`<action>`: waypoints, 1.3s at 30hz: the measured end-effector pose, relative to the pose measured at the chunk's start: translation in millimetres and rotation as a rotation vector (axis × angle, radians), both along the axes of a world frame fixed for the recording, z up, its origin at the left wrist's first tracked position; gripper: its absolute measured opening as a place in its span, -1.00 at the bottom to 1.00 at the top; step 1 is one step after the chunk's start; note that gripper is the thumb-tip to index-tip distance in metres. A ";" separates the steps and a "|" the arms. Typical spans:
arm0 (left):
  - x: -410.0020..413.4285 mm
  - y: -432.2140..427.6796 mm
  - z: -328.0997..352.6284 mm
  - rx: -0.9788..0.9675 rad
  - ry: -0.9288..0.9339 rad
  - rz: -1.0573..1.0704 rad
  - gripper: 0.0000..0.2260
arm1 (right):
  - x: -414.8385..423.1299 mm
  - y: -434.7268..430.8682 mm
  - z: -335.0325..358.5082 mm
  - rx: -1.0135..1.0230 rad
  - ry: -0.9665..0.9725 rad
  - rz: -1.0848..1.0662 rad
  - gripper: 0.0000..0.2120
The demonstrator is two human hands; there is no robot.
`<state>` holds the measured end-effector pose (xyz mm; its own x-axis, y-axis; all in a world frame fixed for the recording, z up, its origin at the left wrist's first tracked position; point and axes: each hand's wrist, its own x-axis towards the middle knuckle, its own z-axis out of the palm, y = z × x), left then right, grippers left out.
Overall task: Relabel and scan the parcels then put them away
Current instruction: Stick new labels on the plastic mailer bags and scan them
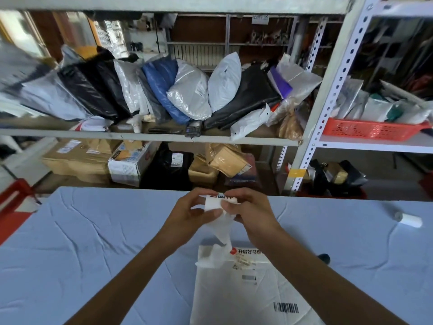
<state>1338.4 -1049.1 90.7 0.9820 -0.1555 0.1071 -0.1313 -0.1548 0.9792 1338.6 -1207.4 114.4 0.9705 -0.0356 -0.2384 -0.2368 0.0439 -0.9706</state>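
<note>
Both hands are raised over the blue-covered table point(93, 242). The left hand point(189, 207) and right hand point(248, 207) have their fingers curled in and together pinch a small white label point(214, 204), from which a strip of backing paper point(222, 228) hangs down. The white poly mailer point(246, 289) lies flat on the table directly below, near the person, barcode point(285, 307) face up. Judgement: the label is thin, limp and probably tacky on one side, so it is best held by its edges. The mailer appears light, soft and slick, and is best pressed flat with a palm during labelling, then lifted by an edge. The label's print is largely covered by fingers, and whether it has come free of its backing cannot be told. The mailer's near end is cut off by the frame. A label roll point(408, 219) lies well apart to the right. What appears to be a handheld scanner point(193, 128) sits on the shelf, blurred.
</note>
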 end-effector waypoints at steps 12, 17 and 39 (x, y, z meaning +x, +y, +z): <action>-13.9 -5.7 17.5 -0.096 0.040 -0.051 -0.69 | -13.2 -29.2 7.6 -0.418 -0.531 0.211 -0.79; -21.0 -8.4 24.1 -0.035 0.014 -0.050 -0.79 | -19.3 -35.7 8.5 -0.700 -0.788 0.237 -0.76; -52.2 -5.7 62.7 0.165 -0.039 -0.042 -0.68 | -37.8 -44.7 60.7 -0.523 -0.652 0.382 -0.89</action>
<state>1286.1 -1054.8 153.4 0.9699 -0.2147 0.1146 -0.1783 -0.3066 0.9350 1300.8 -1252.1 175.2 0.8753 0.3656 0.3165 0.4562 -0.4075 -0.7911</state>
